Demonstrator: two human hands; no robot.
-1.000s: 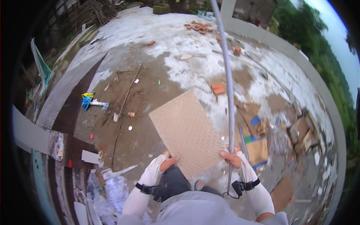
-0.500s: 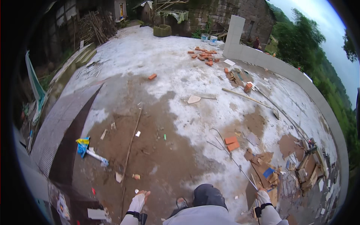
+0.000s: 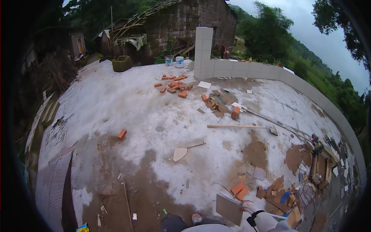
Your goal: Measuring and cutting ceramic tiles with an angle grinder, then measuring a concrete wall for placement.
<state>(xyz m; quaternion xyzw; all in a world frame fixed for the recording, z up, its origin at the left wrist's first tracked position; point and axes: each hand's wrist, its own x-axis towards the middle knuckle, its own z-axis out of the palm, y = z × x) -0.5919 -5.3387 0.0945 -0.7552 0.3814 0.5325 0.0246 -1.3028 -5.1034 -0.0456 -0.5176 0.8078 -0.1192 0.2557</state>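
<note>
Concrete yard (image 3: 119,102): tile (image 3: 228,209), earlier held two-handed, now in right grip (image 3: 249,206).

We count one right hand (image 3: 250,207), one tile (image 3: 228,210), two buckets (image 3: 179,62), one trough (image 3: 122,64), one long-handled tool (image 3: 237,126), two paired bricks (image 3: 240,190) near the tile, one lone brick (image 3: 122,134) on the left, and at least ten scattered bricks (image 3: 182,94) farther back, near the buckets.
</note>
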